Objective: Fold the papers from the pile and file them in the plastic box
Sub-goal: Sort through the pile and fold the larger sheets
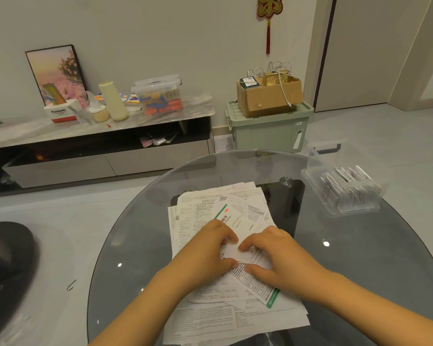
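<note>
We look down on a round glass table (140,226) bearing a loose pile of papers (210,318), printed sheets overlapping at several angles. On top of the pile lies a leaflet with a green stripe (238,221), and both hands work on its near part. The left hand (205,248) has its fingers curled, thumb and fingertips pinching the left edge of a small white folded flap (233,253). The right hand (273,255) meets it from the other side, forefinger pressing down on the flap and thumb lying on the printed sheet just below (the remaining fingers are bent under the palm and hidden from us). The flap lies between the two sets of fingertips, touching both.

At the far right of the table stands the clear plastic box (320,156), its lid raised behind it, with folded papers (348,188) standing in rows inside; their number is hard to make out. The print on the sheets is too small to read. The lower edge of the pile is cut off by the frame.
</note>
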The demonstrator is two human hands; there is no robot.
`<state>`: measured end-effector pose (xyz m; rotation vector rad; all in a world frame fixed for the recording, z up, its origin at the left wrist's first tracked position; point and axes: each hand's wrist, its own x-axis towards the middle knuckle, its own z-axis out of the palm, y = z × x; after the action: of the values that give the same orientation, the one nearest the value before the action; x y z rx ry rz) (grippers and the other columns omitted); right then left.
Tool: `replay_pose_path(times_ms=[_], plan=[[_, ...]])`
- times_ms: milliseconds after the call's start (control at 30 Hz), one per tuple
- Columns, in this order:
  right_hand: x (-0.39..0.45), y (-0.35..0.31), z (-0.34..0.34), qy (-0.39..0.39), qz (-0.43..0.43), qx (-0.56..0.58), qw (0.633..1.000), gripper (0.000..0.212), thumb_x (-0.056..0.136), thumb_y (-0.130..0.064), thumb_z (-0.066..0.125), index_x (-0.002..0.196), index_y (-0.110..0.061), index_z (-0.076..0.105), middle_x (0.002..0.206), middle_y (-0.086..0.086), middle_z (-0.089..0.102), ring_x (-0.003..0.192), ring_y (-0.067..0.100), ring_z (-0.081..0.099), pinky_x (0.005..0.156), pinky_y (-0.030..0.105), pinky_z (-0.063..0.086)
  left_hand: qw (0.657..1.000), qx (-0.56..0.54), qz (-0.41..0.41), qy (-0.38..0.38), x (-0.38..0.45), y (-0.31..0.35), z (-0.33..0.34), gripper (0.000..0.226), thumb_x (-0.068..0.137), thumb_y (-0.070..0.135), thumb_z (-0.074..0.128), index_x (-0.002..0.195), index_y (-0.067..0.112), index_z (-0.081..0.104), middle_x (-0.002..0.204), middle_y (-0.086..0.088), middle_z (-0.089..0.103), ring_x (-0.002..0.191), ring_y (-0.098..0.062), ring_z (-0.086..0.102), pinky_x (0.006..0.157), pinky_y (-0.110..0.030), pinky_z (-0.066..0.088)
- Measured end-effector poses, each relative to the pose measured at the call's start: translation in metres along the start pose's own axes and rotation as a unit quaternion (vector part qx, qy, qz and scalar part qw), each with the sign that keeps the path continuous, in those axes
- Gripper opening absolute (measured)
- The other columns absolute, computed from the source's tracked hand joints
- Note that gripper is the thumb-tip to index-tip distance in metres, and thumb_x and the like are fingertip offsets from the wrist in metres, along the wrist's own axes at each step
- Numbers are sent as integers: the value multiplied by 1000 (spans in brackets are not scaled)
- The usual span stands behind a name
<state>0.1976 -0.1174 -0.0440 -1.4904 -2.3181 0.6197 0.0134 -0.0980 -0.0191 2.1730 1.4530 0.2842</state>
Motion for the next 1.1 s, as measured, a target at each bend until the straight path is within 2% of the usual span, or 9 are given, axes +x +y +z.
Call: replay_pose_path(times_ms=[200,334,434,500,601,701,867,1001,1101], plan=[[2,-1,1,31,-15,-15,999,25,90,-45,50,115,-40,55,112,-14,52,105,4,43,90,17,38,999,12,28,10,4,-6,3,30,80,33,71,106,31,56,111,18,50,99,0,47,85,-15,41],[5,2,1,72,-10,24,997,17,93,-35,50,106,-32,59,101,-10,57,94,5,49,82,20,43,999,-19,12,28,3,-5,4,20,83,40,66,99,37,54,100,19,53,92,2,51,78,-12,40],[8,6,2,105,13,82,991,13,93,-29,52,103,-31,58,94,-10,59,88,4,53,79,24,47,997,-50,-2,58,5,-2,7,7,89,34,60,96,35,58,91,14,59,81,-1,54,72,-17,44],[11,7,4,110,27,104,988,18,92,-27,53,108,-35,54,91,-10,57,84,5,54,77,23,48,996,-53,-4,74,8,-1,10,8,90,28,57,94,34,57,87,12,60,77,-4,55,72,-20,46],[15,9,6,112,36,119,986,30,90,-24,59,114,-39,49,88,-10,55,81,3,52,72,13,44,993,-66,-10,96,11,-1,13,14,91,22,57,98,33,52,86,12,59,76,-5,55,71,-19,45],[18,9,7,122,46,122,984,33,88,-24,62,112,-41,47,85,-10,55,79,4,52,71,13,44,990,-89,-25,106,15,-2,16,19,91,22,57,104,32,48,86,11,58,74,-5,55,70,-19,45],[21,12,7,132,41,81,987,24,86,-27,64,108,-34,57,92,-10,51,81,5,51,78,22,48,990,-81,-42,111,20,-1,20,29,90,21,59,113,28,45,88,9,53,72,-6,51,71,-20,44],[24,13,6,118,9,14,993,22,89,-32,60,108,-27,69,107,-11,47,99,2,37,85,13,33,991,-34,-6,126,22,-3,20,21,89,20,61,108,26,55,104,14,42,81,-3,48,76,-13,39],[26,14,0,73,-29,-44,996,30,90,-38,55,117,-29,64,119,-15,51,113,4,33,95,15,27,995,7,39,93,20,-7,16,16,88,29,63,103,25,65,106,15,51,99,-1,47,88,-17,40]])
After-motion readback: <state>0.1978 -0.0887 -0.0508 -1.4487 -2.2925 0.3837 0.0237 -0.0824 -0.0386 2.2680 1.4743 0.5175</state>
